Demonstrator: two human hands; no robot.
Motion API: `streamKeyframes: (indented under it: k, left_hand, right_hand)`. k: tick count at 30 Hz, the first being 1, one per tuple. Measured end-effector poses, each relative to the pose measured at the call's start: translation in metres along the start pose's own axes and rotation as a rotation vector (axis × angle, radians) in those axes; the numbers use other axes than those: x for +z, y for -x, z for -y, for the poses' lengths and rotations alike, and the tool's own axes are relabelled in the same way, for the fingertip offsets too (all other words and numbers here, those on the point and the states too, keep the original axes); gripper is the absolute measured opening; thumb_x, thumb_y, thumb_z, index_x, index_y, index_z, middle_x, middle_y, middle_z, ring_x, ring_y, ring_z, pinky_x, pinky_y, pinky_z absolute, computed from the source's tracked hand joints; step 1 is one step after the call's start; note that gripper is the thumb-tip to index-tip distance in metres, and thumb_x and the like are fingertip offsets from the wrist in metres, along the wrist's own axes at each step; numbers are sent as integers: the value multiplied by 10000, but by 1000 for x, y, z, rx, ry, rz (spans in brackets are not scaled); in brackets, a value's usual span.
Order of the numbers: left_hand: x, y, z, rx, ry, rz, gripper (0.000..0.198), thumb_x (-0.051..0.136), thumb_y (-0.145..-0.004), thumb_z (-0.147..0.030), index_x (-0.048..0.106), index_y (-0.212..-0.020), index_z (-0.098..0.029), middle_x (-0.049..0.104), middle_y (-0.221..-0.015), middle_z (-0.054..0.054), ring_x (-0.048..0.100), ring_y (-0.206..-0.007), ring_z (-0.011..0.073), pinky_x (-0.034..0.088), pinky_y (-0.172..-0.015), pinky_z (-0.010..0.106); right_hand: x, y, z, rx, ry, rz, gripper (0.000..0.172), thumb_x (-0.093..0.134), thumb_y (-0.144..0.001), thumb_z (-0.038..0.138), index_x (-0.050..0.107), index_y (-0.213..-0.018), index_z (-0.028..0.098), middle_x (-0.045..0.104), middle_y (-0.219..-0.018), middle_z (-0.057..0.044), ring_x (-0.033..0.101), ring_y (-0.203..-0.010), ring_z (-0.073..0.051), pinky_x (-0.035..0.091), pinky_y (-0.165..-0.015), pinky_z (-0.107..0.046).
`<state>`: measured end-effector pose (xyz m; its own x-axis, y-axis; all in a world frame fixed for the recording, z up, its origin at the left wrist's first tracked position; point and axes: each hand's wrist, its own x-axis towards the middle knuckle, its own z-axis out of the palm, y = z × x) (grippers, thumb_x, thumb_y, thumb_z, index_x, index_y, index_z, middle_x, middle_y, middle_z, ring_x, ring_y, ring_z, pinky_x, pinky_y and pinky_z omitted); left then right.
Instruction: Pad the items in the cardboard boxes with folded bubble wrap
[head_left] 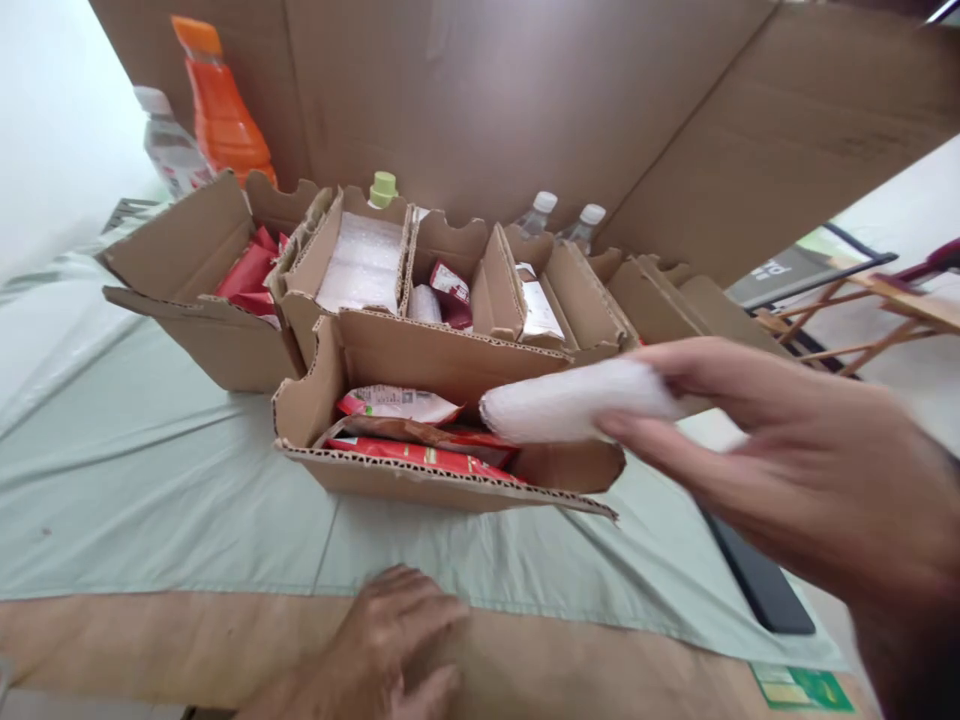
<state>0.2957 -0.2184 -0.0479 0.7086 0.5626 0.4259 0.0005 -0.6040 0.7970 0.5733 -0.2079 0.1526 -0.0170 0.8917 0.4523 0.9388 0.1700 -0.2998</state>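
Pinched between the thumb and fingers of my right hand (780, 450) is a white roll (574, 400), perhaps bubble wrap, blurred by motion. Its far end hangs over the right part of the front cardboard box (442, 345). Inside that box lie a red packet (420, 455) and a white-and-pink packet (401, 403). My left hand (397, 635) rests at the table's front edge with its fingers loosely apart, holding nothing.
Behind stands a row of cardboard boxes, one with bubble wrap (361, 262), another with red packets (255, 272). An orange bottle (229, 115) and clear bottles stand against a large cardboard panel (480, 100). A dark flat object (765, 580) lies right.
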Motion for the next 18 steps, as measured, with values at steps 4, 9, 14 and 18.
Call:
streamKeyframes:
  k: [4,9,14,18]
  left_hand:
    - [12,-1,10,123,-16,-37,363,573,-774,-121,630,-1126,-191,712,-740,53,625,-619,205,458,-586,325]
    - [13,1,16,109,-7,-106,301,532,-804,-103,623,-1078,-190,704,-717,45,610,-582,186,433,-553,314]
    - [16,3,17,126,-14,-95,312,541,-833,-116,600,-1129,-194,726,-762,47,632,-599,186,463,-569,315]
    - [17,5,16,83,-11,-105,308,554,-845,-143,645,-1130,-216,702,-740,51,625,-614,197,476,-582,321]
  right_hand:
    - [47,-56,0,-188,371,322,116,722,-856,358,688,-799,263,694,-663,-10,583,-547,-195,305,-517,-323]
    - [67,-54,7,-362,642,379,210,685,-840,281,602,-650,246,649,-597,-68,577,-578,-221,310,-569,-362]
    - [74,-52,20,-369,578,442,302,617,-908,302,634,-610,251,611,-562,-80,548,-525,-206,273,-547,-359]
    - [79,-60,16,-311,542,487,324,681,-861,245,617,-543,245,602,-523,-51,517,-434,-185,212,-511,-336]
